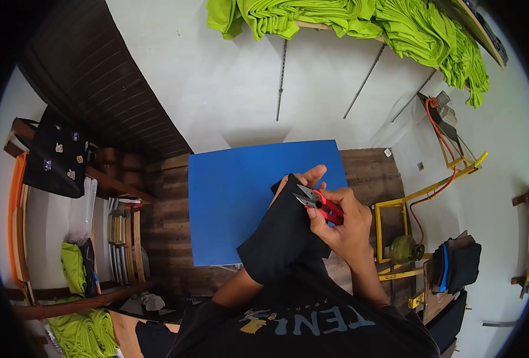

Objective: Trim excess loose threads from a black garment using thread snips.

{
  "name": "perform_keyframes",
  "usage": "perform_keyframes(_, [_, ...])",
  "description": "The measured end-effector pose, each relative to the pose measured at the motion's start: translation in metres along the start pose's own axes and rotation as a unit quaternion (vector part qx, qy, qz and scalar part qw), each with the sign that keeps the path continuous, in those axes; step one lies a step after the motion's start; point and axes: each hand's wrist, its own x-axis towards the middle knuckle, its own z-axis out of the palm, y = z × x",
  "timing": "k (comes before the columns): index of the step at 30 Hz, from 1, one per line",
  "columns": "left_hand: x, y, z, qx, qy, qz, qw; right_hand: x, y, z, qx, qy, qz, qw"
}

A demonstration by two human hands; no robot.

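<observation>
- While your right hand (349, 224) grasps a pair of snips (331, 213) between thumb and fingers, its back is turned toward the head camera.
- The snips have red handles and metal blades, and their tips stand parted, pointing up and to your left, over the upper part of a black cloth (276, 235); you cannot tell from this view whether they touch it.
- The black cloth is draped over your left hand (314, 175) and wrist, in front of your chest and above the near part of a blue table (226, 200).
- Your left fingertips show past the cloth's upper edge, loosely extended; the rest is covered, so I cannot tell how firmly you grip it.
- Around the table you have a wooden floor (166, 238), with a yellow metal frame (391, 206) and a round green tank (403, 249) to your right.
- Beyond the tank sits a pile of folded dark garments (460, 264).
- Ahead of you, lime-green garments (416, 33) lie heaped on a wall shelf.
- On your left hangs a black bag (56, 155) with small coloured pieces on its front.
</observation>
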Motion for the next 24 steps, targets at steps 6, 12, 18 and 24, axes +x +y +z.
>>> perform_keyframes(6, [0.003,0.000,0.002,0.052,-0.006,0.018,0.998,-0.001,0.006,0.009,-0.004,0.048,-0.022,0.999])
perform_keyframes(12, [0.004,0.007,0.015,0.080,0.042,0.000,0.996,-0.004,0.002,0.013,0.020,0.044,-0.009,0.999])
perform_keyframes(18, [0.011,0.009,0.012,0.149,0.033,-0.002,0.988,-0.008,-0.002,0.017,0.101,0.021,0.043,0.994])
perform_keyframes(24, [0.014,0.015,0.018,0.152,0.091,-0.023,0.984,-0.007,0.001,0.021,0.142,0.036,0.040,0.988])
